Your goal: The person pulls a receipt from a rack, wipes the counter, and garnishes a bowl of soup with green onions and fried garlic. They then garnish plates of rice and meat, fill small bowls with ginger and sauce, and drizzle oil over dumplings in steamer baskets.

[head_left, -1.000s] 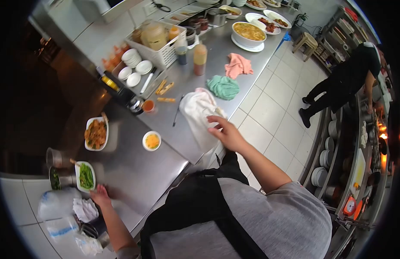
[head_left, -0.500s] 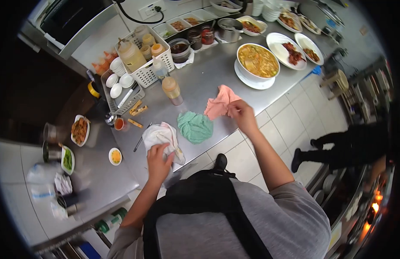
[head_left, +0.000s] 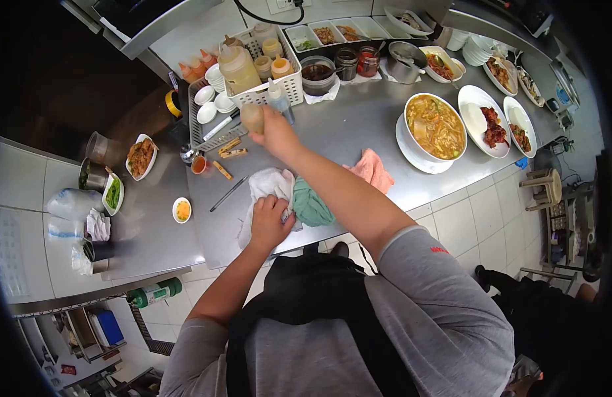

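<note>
My right hand (head_left: 281, 137) is closed around a squeeze bottle (head_left: 252, 119) with a pale top, beside the white basket (head_left: 294, 87). Another squeeze bottle (head_left: 278, 96), clear with a pale nozzle, stands just beyond it. With curled fingers, my left hand (head_left: 271, 221) grips the white cloth (head_left: 271, 182) near the counter's front edge. The green cloth (head_left: 312, 206) lies against the white one, partly under my right forearm. Farther right is the pink cloth (head_left: 372, 173), partly covered by that arm.
A large bowl of noodle soup (head_left: 435, 127) stands on a white plate (head_left: 411, 153) at right. Plated dishes (head_left: 494, 127) sit beyond it. A pen (head_left: 228, 194) and a small egg-yellow dish (head_left: 181, 210) lie leftward. Another person (head_left: 537, 308) stands at lower right.
My right hand has left the pink cloth and reached left and forward to grasp the squeeze bottle. My left hand stays at the white cloth. The view has shifted left.
</note>
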### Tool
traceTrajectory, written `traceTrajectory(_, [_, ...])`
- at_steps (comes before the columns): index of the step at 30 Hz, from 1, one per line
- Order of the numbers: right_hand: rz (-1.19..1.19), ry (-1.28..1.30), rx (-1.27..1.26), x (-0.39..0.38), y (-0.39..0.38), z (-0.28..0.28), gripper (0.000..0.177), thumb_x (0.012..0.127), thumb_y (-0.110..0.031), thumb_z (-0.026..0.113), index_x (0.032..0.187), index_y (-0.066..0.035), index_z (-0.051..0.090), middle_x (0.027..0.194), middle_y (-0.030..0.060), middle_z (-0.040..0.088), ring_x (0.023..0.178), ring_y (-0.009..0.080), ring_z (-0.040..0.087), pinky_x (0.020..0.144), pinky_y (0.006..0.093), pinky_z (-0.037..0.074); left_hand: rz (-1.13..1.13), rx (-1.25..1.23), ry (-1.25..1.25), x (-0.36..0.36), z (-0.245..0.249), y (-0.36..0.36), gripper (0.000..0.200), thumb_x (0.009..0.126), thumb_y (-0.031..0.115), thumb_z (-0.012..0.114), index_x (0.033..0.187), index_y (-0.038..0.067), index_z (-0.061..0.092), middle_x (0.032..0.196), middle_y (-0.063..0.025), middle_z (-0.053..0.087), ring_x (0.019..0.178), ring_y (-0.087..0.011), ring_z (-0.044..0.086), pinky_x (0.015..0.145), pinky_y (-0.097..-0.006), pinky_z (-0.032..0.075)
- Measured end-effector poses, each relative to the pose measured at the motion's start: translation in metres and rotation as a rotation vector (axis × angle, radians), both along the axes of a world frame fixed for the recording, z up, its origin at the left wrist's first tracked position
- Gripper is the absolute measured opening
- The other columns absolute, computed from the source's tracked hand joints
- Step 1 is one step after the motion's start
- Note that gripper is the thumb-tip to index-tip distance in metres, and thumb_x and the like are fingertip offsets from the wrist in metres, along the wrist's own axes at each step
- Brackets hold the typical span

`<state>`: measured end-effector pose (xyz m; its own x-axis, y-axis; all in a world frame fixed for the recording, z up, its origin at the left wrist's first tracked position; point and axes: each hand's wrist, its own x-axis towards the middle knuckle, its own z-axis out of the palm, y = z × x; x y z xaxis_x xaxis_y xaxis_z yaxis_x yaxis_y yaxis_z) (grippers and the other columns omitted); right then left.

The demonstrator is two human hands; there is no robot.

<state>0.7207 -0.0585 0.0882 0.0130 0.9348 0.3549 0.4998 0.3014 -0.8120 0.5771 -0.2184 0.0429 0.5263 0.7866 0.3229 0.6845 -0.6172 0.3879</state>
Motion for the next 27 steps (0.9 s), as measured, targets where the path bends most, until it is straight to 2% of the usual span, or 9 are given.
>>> traceTrajectory(3, [0.03, 0.119, -0.037, 0.007, -0.014, 0.005, 0.066, 0.072, -0.018, 0.082, 0.125, 0.0, 0.047, 0.12, 0.0233, 0.055, 0.096, 0.0383, 0.062, 0.083, 0.0437, 0.051, -0.008, -0.027, -0.088, -0.004, -0.007, 0.003, 0.026, 0.071, 0.014, 0.074, 0.088, 0.007, 0.056, 0.088, -0.0112, 0.053, 0.083, -0.0323, 0.052, 0.074, -0.0423, 0.042])
traceTrajectory(6, [0.108, 0.158, -0.062, 0.047, -0.083, 0.013, 0.074, 0.074, -0.029, 0.081, 0.135, -0.007, 0.047, 0.129, 0.0166, 0.054, 0.105, 0.0328, 0.06, 0.093, 0.0455, 0.046, 0.211, -0.361, -0.521, -0.015, -0.016, 0.008, 0.016, 0.085, 0.006, 0.065, 0.087, 0.004, 0.049, 0.084, -0.0101, 0.05, 0.073, -0.0239, 0.05, 0.072, -0.0324, 0.044])
traceTrajectory(8, [0.037, -0.531, 0.048, 0.065, -0.148, 0.012, 0.068, 0.075, -0.041, 0.077, 0.134, -0.019, 0.051, 0.129, 0.0107, 0.054, 0.118, 0.0309, 0.053, 0.095, 0.052, 0.043, 0.253, -0.367, -0.666, -0.017, -0.003, 0.016, 0.013, 0.09, 0.007, 0.06, 0.089, 0.004, 0.048, 0.086, -0.0068, 0.049, 0.078, -0.0171, 0.049, 0.072, -0.0293, 0.043])
traceTrajectory(10, [0.016, -0.851, 0.067, 0.078, -0.188, -0.009, 0.06, 0.072, -0.046, 0.075, 0.127, -0.027, 0.058, 0.129, 0.0056, 0.053, 0.122, 0.0325, 0.047, 0.092, 0.0566, 0.038, 0.292, -0.38, -0.898, -0.018, 0.004, 0.025, 0.012, 0.096, 0.009, 0.054, 0.097, 0.002, 0.045, 0.089, -0.0051, 0.048, 0.084, -0.0116, 0.048, 0.075, -0.0277, 0.042])
traceTrajectory(13, [-0.024, -0.76, -0.067, 0.091, -0.198, -0.033, 0.055, 0.069, -0.042, 0.076, 0.12, -0.03, 0.063, 0.131, 0.0041, 0.051, 0.118, 0.0321, 0.048, 0.088, 0.0536, 0.039, 0.211, -0.478, -0.94, 0.006, 0.027, 0.043, 0.011, 0.095, 0.008, 0.054, 0.1, 0.002, 0.046, 0.093, -0.0078, 0.047, 0.087, -0.0157, 0.049, 0.079, -0.0286, 0.041])
traceTrajectory(15, [-0.106, -0.802, -0.028, 0.097, -0.197, -0.017, 0.053, 0.066, -0.038, 0.077, 0.117, -0.028, 0.065, 0.13, 0.0032, 0.052, 0.113, 0.0296, 0.05, 0.084, 0.0524, 0.039, 0.137, -0.374, -0.75, 0.025, 0.008, 0.067, 0.017, 0.091, 0.011, 0.06, 0.105, 0.006, 0.052, 0.107, -0.011, 0.05, 0.098, -0.0234, 0.051, 0.086, -0.0353, 0.04])
traceTrajectory(17, [-0.306, -0.866, -0.004, 0.103, -0.194, -0.001, 0.049, 0.067, -0.034, 0.076, 0.115, -0.028, 0.065, 0.119, 0.0043, 0.055, 0.108, 0.0282, 0.05, 0.082, 0.0501, 0.041, 0.031, 0.009, -0.071, 0.058, 0.009, 0.079, 0.026, 0.085, 0.017, 0.067, 0.109, 0.012, 0.058, 0.122, -0.0127, 0.049, 0.114, -0.0302, 0.047, 0.093, -0.0434, 0.035])
traceTrajectory(23, [-0.26, -0.499, -0.232, 0.129, -0.237, -0.053, 0.053, 0.064, -0.017, 0.077, 0.116, -0.013, 0.062, 0.111, 0.0121, 0.056, 0.101, 0.0322, 0.054, 0.084, 0.045, 0.043, -0.09, 0.043, -0.126, 0.169, -0.005, 0.122, 0.027, 0.085, 0.02, 0.067, 0.111, 0.017, 0.061, 0.128, -0.0108, 0.047, 0.122, -0.0304, 0.043, 0.097, -0.0457, 0.03])
traceTrajectory(27, [-0.5, -0.256, -0.146, 0.132, -0.292, -0.019, 0.049, 0.068, -0.006, 0.069, 0.116, -0.003, 0.058, 0.103, 0.0165, 0.054, 0.099, 0.0348, 0.057, 0.081, 0.0418, 0.048, -0.123, 0.059, -0.201, 0.256, -0.023, 0.168, 0.029, 0.085, 0.02, 0.066, 0.113, 0.016, 0.058, 0.131, -0.0115, 0.048, 0.124, -0.0297, 0.044, 0.097, -0.0456, 0.032])
